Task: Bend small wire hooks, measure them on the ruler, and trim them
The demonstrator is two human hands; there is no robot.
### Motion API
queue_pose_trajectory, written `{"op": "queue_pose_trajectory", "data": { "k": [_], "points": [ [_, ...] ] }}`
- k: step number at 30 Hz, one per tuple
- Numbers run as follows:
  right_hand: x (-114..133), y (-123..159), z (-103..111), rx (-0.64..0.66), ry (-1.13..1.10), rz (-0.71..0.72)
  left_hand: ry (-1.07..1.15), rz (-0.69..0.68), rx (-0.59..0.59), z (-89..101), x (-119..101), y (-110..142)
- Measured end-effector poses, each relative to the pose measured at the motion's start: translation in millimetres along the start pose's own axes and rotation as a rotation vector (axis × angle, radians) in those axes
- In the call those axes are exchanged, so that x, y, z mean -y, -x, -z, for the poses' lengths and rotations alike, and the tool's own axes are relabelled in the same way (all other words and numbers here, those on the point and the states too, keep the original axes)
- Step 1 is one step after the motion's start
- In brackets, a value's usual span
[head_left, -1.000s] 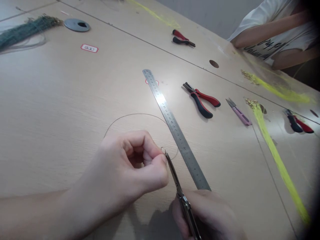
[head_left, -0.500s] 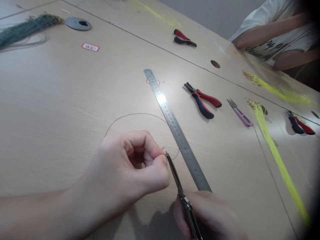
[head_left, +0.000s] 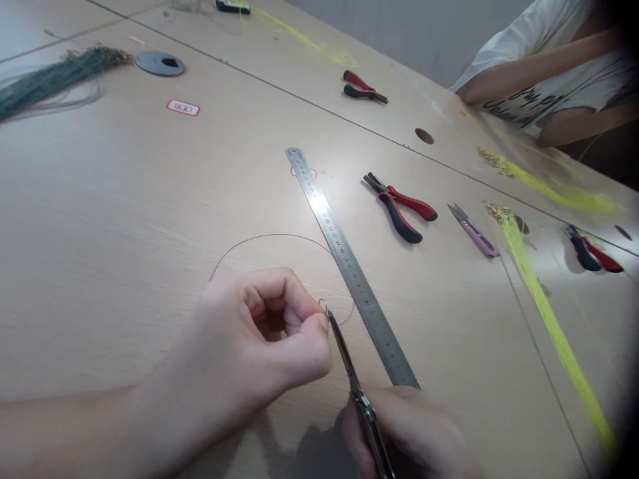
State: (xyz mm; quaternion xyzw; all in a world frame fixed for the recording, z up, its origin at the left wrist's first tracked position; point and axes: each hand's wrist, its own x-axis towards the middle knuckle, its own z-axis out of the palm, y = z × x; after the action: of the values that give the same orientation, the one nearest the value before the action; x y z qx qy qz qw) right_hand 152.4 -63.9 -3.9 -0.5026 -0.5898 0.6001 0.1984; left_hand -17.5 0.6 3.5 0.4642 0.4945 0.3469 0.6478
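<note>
My left hand is curled into a pinch, thumb and forefinger closed on the end of a thin dark wire that arcs over the table behind it. A small loop of that wire sits at my fingertips. My right hand, at the bottom edge, grips slim metal pliers whose tips meet the loop. A steel ruler lies diagonally just right of both hands.
Red-and-black pliers and pink snips lie right of the ruler. Further pliers lie farther back, another pair at the right. Yellow strand bundles run down the right side. A green bundle and grey disc are far left. Another person's arms rest at top right.
Both hands keep their grip at the wire loop. The view has tilted slightly, so the table's objects sit a little lower in frame.
</note>
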Motion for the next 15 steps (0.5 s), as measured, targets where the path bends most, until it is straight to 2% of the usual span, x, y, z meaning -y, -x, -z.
{"op": "queue_pose_trajectory", "data": {
  "k": [9, 15],
  "points": [
    [-1.7, 3.5, -2.2, 0.004, 0.014, -0.01, -0.006, 0.007, -0.004, -3.0, -1.9, -0.3],
    [-7.9, 3.9, 1.0, -0.027, 0.069, 0.074, 0.039, 0.03, 0.035, -1.1, -0.9, 0.8]
  ]
}}
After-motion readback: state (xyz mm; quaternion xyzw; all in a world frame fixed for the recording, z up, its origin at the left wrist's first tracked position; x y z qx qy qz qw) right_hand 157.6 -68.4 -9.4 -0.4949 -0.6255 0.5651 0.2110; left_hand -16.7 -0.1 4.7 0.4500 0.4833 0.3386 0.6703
